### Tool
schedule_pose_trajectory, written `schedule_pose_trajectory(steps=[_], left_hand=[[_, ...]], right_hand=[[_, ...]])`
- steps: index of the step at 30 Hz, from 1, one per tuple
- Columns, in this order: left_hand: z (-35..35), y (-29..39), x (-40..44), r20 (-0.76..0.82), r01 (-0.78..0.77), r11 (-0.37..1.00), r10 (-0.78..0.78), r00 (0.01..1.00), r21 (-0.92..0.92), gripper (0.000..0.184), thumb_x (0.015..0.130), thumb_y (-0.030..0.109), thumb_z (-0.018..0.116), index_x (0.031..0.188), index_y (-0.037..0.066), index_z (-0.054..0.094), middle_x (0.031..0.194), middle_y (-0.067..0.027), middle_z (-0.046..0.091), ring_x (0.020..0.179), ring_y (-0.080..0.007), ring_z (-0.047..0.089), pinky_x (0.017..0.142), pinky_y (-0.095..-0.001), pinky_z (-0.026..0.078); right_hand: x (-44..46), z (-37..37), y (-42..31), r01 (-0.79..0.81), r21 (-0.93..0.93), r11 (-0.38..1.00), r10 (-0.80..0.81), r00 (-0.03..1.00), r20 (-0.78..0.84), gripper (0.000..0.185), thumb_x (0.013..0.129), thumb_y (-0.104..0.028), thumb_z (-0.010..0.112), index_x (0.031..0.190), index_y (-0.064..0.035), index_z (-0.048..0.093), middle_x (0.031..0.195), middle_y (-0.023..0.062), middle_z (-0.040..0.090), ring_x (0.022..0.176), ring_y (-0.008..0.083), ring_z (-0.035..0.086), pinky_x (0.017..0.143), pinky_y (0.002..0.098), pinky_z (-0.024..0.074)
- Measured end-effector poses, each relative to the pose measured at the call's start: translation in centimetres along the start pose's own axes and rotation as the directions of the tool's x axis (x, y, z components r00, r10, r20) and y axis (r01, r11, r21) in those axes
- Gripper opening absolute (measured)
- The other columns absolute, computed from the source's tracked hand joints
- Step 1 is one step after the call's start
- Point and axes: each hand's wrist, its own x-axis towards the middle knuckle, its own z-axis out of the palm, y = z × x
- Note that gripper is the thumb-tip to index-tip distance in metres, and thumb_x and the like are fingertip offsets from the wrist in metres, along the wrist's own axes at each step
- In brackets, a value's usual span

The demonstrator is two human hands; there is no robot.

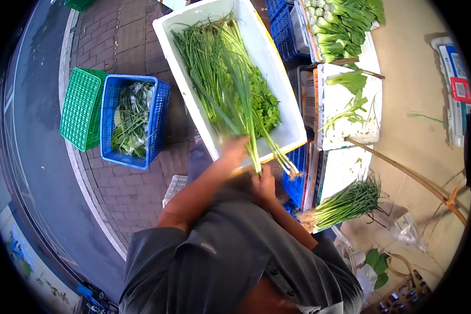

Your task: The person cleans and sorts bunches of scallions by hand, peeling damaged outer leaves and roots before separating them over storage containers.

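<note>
A white foam box (264,36) stands in front of me. Long green scallions (206,68) and leafy celery-like greens (267,99) lie in it. My right hand (264,183) is closed at the near edge of the box, around the lower end of a few scallions (248,125) that slant up over the others. Some pale stalks with roots hang over the near rim, right of that hand. My left hand (234,152) is at the near left of these scallions, smeared by motion. Its fingers are too blurred to show whether they grip.
Left on the brick pavement are a blue crate (149,152) with leafy scraps and a green crate (81,107). To the right, bok choy (340,26), white foam lids (350,131) with loose leaves, a scallion bundle (343,204) and a long stick (408,170).
</note>
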Motion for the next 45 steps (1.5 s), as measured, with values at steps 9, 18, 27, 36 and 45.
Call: schedule_pose_trajectory(steps=[9,18,27,36,45], left_hand=[[-1.6,-0.4,0.9,0.224,0.025,0.97,0.031,0.974,-0.242,0.028,0.091,0.012,0.065,0.115,0.006,0.051,0.094,-0.0085,0.061,0.077,-0.0226,0.059,0.074,-0.0405,0.054],[1.4,0.7,-1.7,-0.082,-0.101,0.995,0.102,0.991,0.015,0.031,0.09,0.013,0.07,0.112,0.0,0.054,0.09,-0.0093,0.062,0.075,-0.02,0.061,0.069,-0.0343,0.054],[1.6,-0.2,-1.8,-0.157,-0.139,0.989,0.147,0.977,0.059,0.027,0.093,0.015,0.067,0.111,0.001,0.053,0.09,-0.0103,0.06,0.073,-0.0203,0.058,0.064,-0.0347,0.052],[-7.0,-6.1,5.3,0.201,-0.45,0.893,0.446,0.872,-0.025,0.015,0.096,0.02,0.058,0.105,0.008,0.059,0.091,-0.0071,0.062,0.083,-0.0241,0.061,0.077,-0.0398,0.052],[-2.6,-2.1,1.4,-0.135,-0.159,0.979,0.141,0.981,-0.131,0.015,0.102,0.017,0.048,0.098,0.009,0.059,0.091,-0.0079,0.066,0.075,-0.0201,0.064,0.064,-0.0324,0.052]], right_hand=[[1.0,-2.1,-1.9,-0.337,0.8,0.496,0.204,0.941,0.27,0.008,0.096,-0.011,0.05,0.1,-0.0048,0.051,0.081,0.0073,0.061,0.054,0.0144,0.053,0.07,0.0381,0.0579],[0.7,-0.9,-1.0,-0.454,0.852,0.259,0.246,0.885,0.397,0.013,0.097,-0.021,0.055,0.1,-0.0085,0.053,0.077,0.0023,0.055,0.051,0.0126,0.046,0.073,0.0383,0.0556],[1.1,-0.3,-1.3,-0.431,0.8,0.417,0.244,0.901,0.358,0.014,0.099,-0.022,0.054,0.094,-0.0093,0.051,0.073,0.0014,0.051,0.049,0.0114,0.044,0.075,0.0366,0.0576],[0.2,-1.0,-4.5,-0.28,0.733,0.62,0.131,0.958,0.256,0.009,0.096,-0.014,0.053,0.091,-0.0064,0.052,0.072,0.0021,0.053,0.05,0.0112,0.048,0.067,0.0355,0.0591],[0.8,-1.2,-5.9,-0.418,0.637,0.648,0.271,0.908,0.319,0.01,0.093,-0.012,0.055,0.099,-0.0046,0.057,0.071,-0.0006,0.049,0.06,0.0085,0.05,0.063,0.0296,0.0557]])
